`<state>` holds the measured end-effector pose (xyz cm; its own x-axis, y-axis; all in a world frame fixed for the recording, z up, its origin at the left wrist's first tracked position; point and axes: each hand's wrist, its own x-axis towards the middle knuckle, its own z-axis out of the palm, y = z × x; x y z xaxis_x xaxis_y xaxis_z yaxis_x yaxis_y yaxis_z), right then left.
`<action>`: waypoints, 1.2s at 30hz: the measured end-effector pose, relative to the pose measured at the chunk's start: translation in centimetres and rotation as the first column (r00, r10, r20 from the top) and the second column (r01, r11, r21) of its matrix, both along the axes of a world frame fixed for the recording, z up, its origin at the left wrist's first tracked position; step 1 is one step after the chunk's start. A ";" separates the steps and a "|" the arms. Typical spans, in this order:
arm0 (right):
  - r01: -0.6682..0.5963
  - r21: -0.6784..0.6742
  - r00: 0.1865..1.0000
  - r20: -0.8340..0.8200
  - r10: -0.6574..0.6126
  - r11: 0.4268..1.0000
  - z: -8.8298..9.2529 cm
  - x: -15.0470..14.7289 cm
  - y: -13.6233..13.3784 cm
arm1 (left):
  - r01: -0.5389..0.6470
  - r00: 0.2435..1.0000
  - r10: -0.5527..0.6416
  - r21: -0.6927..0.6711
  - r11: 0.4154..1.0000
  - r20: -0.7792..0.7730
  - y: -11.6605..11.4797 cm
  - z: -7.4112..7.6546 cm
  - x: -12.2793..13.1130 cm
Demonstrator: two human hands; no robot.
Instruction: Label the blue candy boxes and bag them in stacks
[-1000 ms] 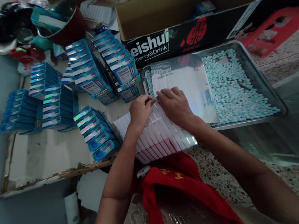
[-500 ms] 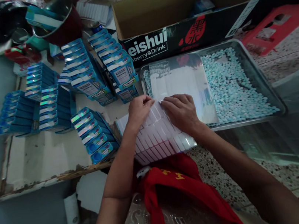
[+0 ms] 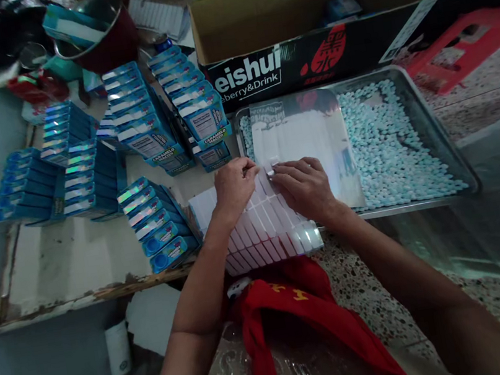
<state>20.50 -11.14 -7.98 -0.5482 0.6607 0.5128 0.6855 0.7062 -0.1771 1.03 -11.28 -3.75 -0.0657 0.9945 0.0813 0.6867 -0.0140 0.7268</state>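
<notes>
A block of narrow white rectangles in rows (image 3: 256, 230), partly under shiny clear film, lies in front of me at the table edge. My left hand (image 3: 235, 186) rests over its far side, thumb and fingers pinched together; anything between them is too small to make out. Close beside it, my right hand (image 3: 303, 184) is closed, with a small white piece (image 3: 272, 164) at its fingertips. To the right, a white sheet with clear edges (image 3: 303, 148) lies across a metal tray (image 3: 447, 139) of small pale blue and white candies (image 3: 398, 146).
Stacks of blue candy boxes (image 3: 140, 116) stand on the worn table (image 3: 63, 256) at left. Behind the tray is a black-printed carton (image 3: 288, 66). A red pot (image 3: 116, 44) sits at back left, and a red plastic stool (image 3: 459, 49) stands at right.
The small white piece now shows at my right fingertips, which have turned slightly. The block of white rectangles has shifted a little to the left. My left hand stays nearly in place.
</notes>
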 end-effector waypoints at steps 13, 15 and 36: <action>0.045 -0.540 0.854 -0.416 -0.313 0.841 8.5 -0.3 -4.2 | -0.230 0.963 0.188 0.221 0.948 0.195 1.3 -3.4 -0.2; -0.086 -0.680 0.785 -0.496 -0.371 0.729 9.4 -0.4 -4.1 | -0.254 0.856 0.160 0.130 0.958 0.491 -1.1 -2.8 -0.2; -0.320 -0.822 0.821 -0.489 -0.296 0.470 6.9 -16.3 -9.1 | -0.508 0.655 0.470 -0.116 0.854 0.592 -19.6 2.6 -12.5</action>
